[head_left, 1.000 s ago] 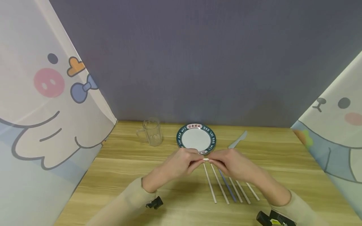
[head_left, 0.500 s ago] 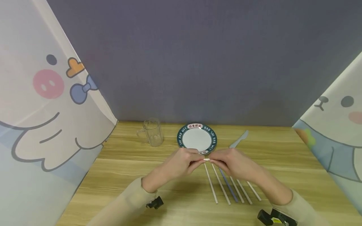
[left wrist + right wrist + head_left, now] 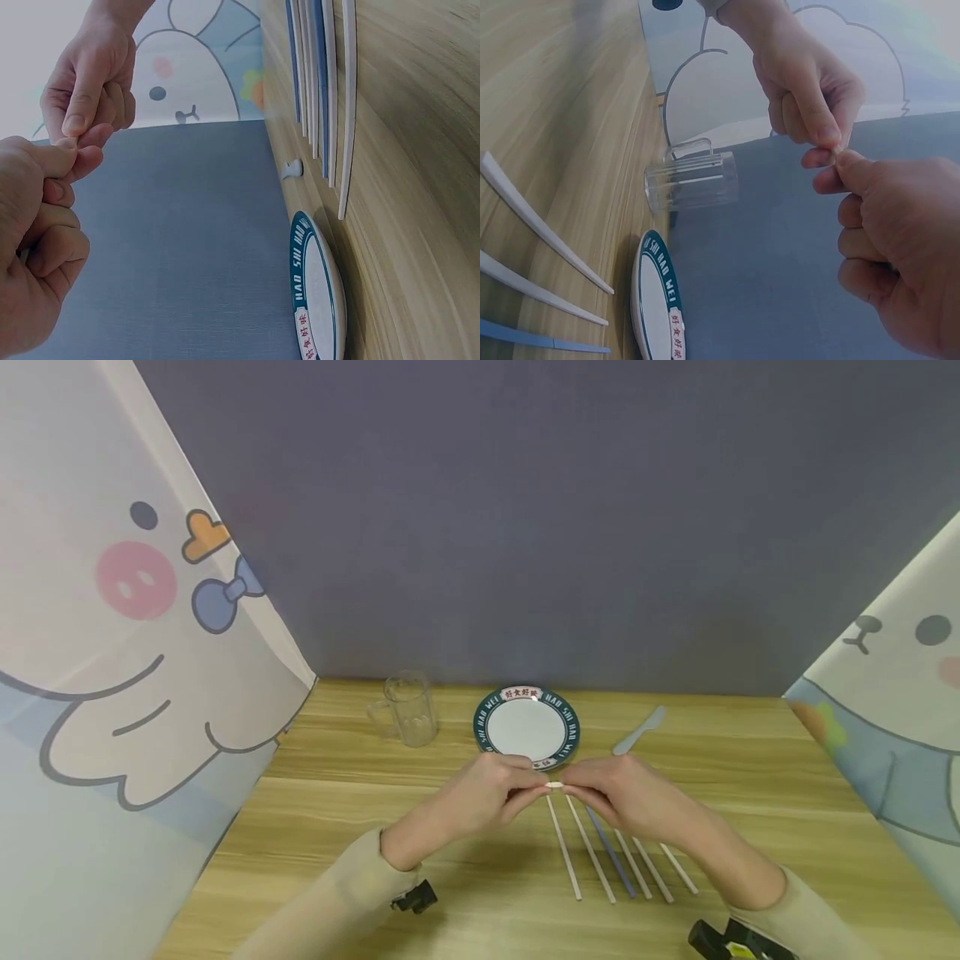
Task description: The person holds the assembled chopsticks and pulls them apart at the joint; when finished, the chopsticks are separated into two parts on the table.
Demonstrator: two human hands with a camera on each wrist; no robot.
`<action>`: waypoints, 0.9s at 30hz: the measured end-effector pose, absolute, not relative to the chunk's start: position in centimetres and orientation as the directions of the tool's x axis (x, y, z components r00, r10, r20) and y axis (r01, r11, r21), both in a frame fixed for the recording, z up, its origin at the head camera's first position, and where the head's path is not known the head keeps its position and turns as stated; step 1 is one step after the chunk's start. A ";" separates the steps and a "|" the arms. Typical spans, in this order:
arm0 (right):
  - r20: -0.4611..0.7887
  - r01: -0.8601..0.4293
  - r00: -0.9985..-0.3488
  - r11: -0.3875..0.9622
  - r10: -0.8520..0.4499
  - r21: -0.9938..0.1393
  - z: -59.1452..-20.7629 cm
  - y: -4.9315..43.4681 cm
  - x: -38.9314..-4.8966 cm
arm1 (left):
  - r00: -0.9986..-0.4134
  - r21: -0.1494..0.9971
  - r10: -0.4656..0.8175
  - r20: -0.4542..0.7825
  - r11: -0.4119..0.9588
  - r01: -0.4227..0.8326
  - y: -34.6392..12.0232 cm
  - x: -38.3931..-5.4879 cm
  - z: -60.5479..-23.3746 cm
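My left hand and right hand meet fingertip to fingertip above the table, in front of the plate. Between them, thumbs and index fingers pinch a small white piece, one hand at either end. Only a sliver of it shows; what kind of thing it is, I cannot tell. In the wrist views the fingertips cover it almost wholly, and the other fingers curl in. Below the hands lie several chopsticks, mostly white, with a blue chopstick among them; their far ends are partly hidden by the right hand.
At the table's back left a clear mug stands upright, handle to the left. The green-rimmed plate lies right of it. Further right is a pale knife. A dark panel closes off the back; printed cartoon panels flank the sides.
Both hands keep their pinch on the small white piece and hardly move. The whole scene has shifted slightly to the right in the head view.
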State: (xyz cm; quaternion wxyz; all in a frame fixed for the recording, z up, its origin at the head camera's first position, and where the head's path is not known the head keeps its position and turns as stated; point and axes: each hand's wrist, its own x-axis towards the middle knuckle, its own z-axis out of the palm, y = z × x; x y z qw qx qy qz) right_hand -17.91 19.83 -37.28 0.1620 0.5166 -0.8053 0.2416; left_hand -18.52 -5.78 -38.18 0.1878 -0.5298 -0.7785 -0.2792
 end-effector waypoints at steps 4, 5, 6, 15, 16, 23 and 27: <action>0.512 -0.912 -0.409 0.334 -0.755 -0.237 -37.3 19.8 -18.0 | -0.381 0.245 0.716 0.585 0.291 0.925 -5.9 -18.5 -38.2; 0.511 -0.911 -0.412 0.336 -0.754 -0.238 -37.3 19.8 -18.0 | -0.384 0.244 0.716 0.583 0.296 0.923 -5.9 -18.4 -38.1; 0.509 -0.910 -0.416 0.339 -0.754 -0.240 -37.4 19.7 -18.0 | -0.386 0.245 0.716 0.581 0.299 0.922 -5.9 -18.4 -38.1; 0.510 -0.911 -0.411 0.324 -0.755 -0.255 -37.4 19.7 -18.1 | -0.368 0.202 0.727 0.580 0.309 0.929 -5.9 -18.5 -38.1; 0.510 -0.912 -0.409 0.322 -0.757 -0.253 -37.4 19.7 -18.1 | -0.367 0.201 0.728 0.579 0.310 0.929 -5.9 -18.5 -38.1; 0.514 -0.910 -0.414 0.337 -0.751 -0.241 -37.4 19.6 -18.1 | -0.385 0.226 0.724 0.572 0.312 0.923 -6.0 -18.5 -38.1; 0.518 -0.910 -0.415 0.338 -0.748 -0.240 -37.5 19.5 -18.1 | -0.387 0.224 0.725 0.570 0.316 0.922 -6.0 -18.6 -38.2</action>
